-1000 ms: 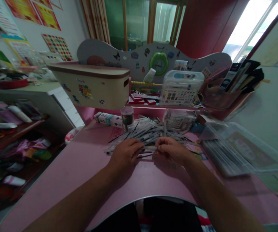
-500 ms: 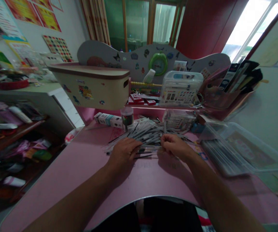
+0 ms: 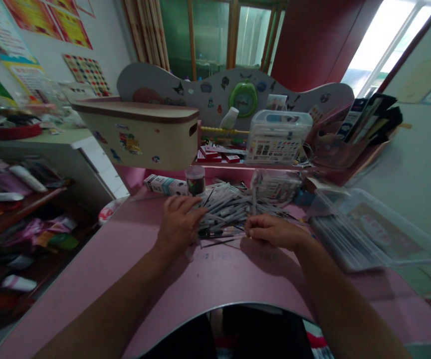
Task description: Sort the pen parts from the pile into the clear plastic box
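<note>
A heap of thin grey-white pens or pen refills (image 3: 226,203) lies across the back middle of the pink desk. At its left end is my left hand (image 3: 178,224), back up, fingers stretched and a little apart. A pale translucent piece (image 3: 189,254) shows beneath its palm, and I cannot tell whether the hand touches it. At the heap's front right, my right hand (image 3: 271,231) is closed in a pinch; what lies between the fingertips is hidden. Between the hands, a thin dark stick (image 3: 219,243) lies at the near edge of the heap.
Behind the heap stand a clear cup (image 3: 195,180), a long printed box (image 3: 165,185) and a clear case (image 3: 277,185). To the right is an open clear plastic box (image 3: 395,244). A cream bin (image 3: 136,134) and a handled case (image 3: 280,138) are on the shelf above.
My left hand has moved left and slightly back, uncovering more of the heap's front, and the pale piece now shows under it. My right hand has come slightly nearer, still pinched.
</note>
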